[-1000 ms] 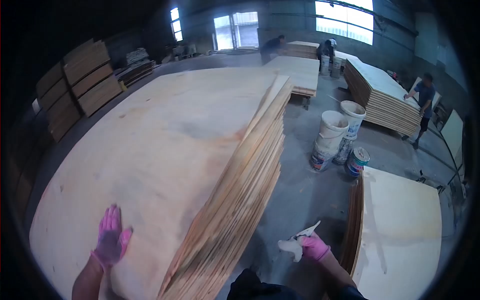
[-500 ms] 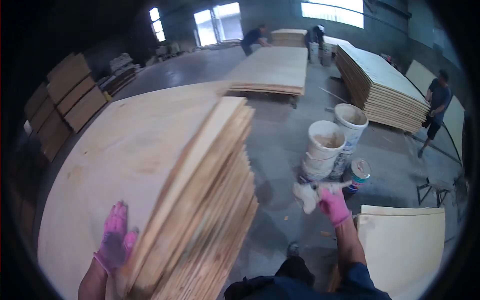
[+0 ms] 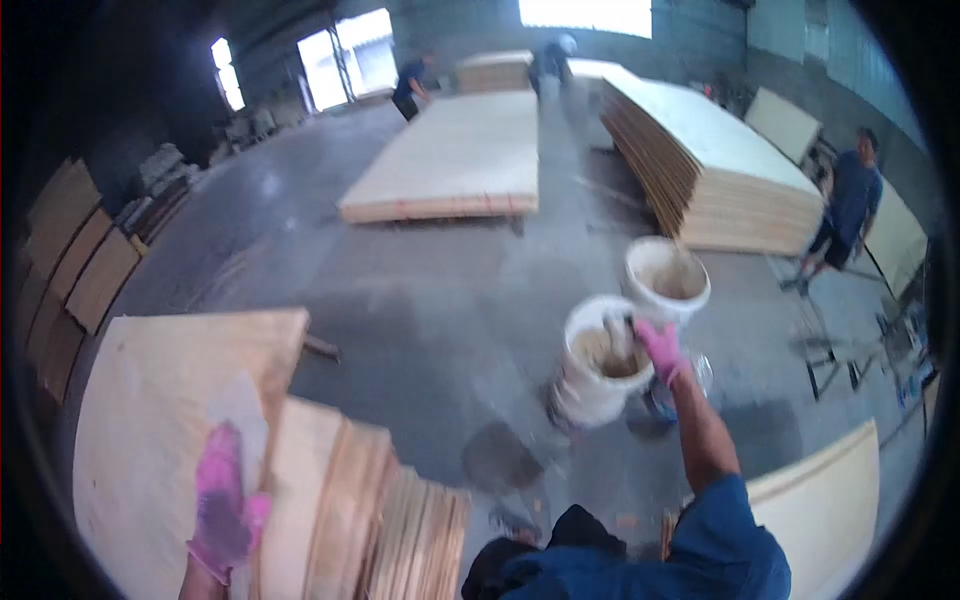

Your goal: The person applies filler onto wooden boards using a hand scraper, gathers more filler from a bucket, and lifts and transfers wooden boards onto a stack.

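Observation:
My right hand [image 3: 662, 352], in a pink glove, is closed on a scraper [image 3: 620, 338] smeared with pale paste. The blade hangs inside the mouth of the nearer white bucket [image 3: 585, 395], which holds grey-beige paste. A second white bucket [image 3: 655, 300] with similar paste stands just behind. On the left, my left hand [image 3: 222, 505], also gloved in pink, lies flat with its fingers stretched out on the top plywood sheet [image 3: 150, 400]. A paler patch [image 3: 240, 408] shows on the wood by its fingertips. Below that sheet, the stack's uneven layered edges [image 3: 330, 490] face me.
A low plywood stack [image 3: 450, 150] and a taller one [image 3: 720, 160] stand ahead. A person [image 3: 852, 200] stands at the right; two others work at the back. Pale panels [image 3: 820, 490] are close on my right. A dark stool [image 3: 835, 370] is beyond them.
My right hand has moved the scraper from beside the buckets into the nearer one. The view has turned right and the buckets appear closer. My left hand stays flat on the sheet.

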`<action>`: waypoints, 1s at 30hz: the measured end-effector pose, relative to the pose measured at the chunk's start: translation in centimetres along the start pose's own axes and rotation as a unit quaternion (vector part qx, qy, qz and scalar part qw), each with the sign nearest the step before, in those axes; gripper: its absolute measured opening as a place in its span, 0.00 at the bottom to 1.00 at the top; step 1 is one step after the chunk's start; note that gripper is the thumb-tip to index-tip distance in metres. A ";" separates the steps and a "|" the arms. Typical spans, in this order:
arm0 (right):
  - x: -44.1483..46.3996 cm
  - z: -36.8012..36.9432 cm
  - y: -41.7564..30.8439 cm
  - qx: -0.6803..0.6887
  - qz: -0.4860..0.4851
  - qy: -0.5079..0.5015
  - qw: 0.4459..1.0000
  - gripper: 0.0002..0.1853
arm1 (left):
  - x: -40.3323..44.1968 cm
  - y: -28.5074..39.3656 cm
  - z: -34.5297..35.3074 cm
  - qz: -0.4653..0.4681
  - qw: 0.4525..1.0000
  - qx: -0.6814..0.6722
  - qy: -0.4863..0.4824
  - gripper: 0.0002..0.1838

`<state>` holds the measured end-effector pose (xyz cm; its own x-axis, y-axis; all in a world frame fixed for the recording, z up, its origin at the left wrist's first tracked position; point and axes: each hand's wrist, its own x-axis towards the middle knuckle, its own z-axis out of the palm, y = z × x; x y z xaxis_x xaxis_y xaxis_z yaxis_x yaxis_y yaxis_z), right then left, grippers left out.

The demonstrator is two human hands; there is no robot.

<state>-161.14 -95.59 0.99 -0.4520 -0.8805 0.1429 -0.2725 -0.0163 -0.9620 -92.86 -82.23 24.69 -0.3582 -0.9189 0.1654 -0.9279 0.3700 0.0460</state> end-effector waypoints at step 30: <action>-6.8 48.2 1.4 -0.108 0.043 -0.890 0.440 0.18 | 16.6 23.1 7.5 -0.377 0.902 0.201 0.061 0.22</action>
<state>-117.55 -112.44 -12.51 0.8618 0.1476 -0.4854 -0.4803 -0.0703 -0.8743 -121.05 -89.95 21.09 0.3825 -0.8570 0.3453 -0.8743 -0.4566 -0.1649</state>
